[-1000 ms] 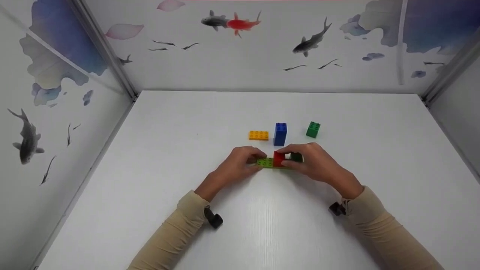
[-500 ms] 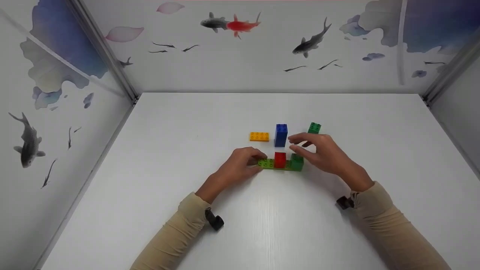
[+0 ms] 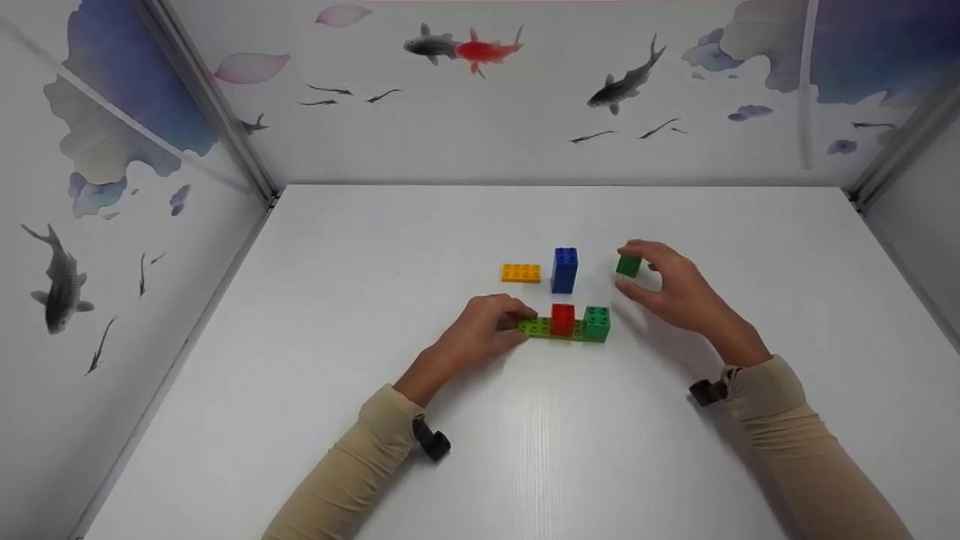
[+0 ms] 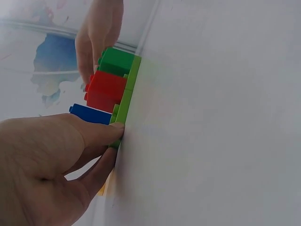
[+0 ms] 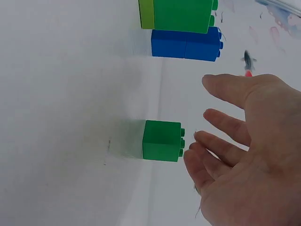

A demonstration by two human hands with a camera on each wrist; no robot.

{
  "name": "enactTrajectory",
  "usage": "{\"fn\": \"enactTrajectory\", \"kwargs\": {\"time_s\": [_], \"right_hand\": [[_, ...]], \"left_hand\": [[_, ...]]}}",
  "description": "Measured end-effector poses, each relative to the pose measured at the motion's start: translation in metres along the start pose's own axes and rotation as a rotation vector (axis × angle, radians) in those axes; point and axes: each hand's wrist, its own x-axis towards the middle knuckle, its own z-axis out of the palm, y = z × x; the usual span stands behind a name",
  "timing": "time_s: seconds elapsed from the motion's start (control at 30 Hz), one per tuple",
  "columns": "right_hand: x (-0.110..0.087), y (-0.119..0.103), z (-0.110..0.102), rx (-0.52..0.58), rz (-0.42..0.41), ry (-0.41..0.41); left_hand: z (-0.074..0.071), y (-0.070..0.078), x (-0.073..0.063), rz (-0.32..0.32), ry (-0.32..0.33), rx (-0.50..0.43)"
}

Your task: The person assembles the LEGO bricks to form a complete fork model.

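My left hand [image 3: 484, 327] pinches the left end of a light green building-block strip [image 4: 123, 106] between thumb and fingers, low on the table. A red block [image 3: 562, 319] stands on the middle of that strip. At its right end stands a green block [image 3: 597, 324]. Farther back, my right hand [image 3: 667, 283] reaches around a second, loose green block [image 5: 162, 141], thumb and fingers spread apart. In the right wrist view a gap shows between those fingers and the loose block, which sits on the table with its studs up.
Behind the strip stands a tall blue stack [image 3: 564, 270] of two blocks. A flat yellow-orange block [image 3: 521, 273] lies to its left. White walls with painted fish [image 3: 489, 51] border the table [image 3: 360, 247] at the back and sides.
My right hand has let go of the red block on the strip and moved back and right to the loose green block. The left hand stays on the strip.
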Motion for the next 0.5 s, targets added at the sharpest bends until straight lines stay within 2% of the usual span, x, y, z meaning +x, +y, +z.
{"fn": "enactTrajectory", "kwargs": {"time_s": [0.1, 0.23, 0.5], "right_hand": [[0.0009, 0.0019, -0.0011, -0.028, 0.053, -0.060], [0.0014, 0.0056, -0.0009, -0.047, 0.098, -0.100], [0.0012, 0.0051, -0.0008, -0.019, 0.083, -0.065]], "left_hand": [[0.0003, -0.0003, 0.0007, -0.002, 0.002, 0.004], [0.0004, -0.0007, 0.0011, -0.006, 0.000, 0.009], [-0.0004, -0.0019, -0.0007, 0.019, 0.006, -0.023]]}}
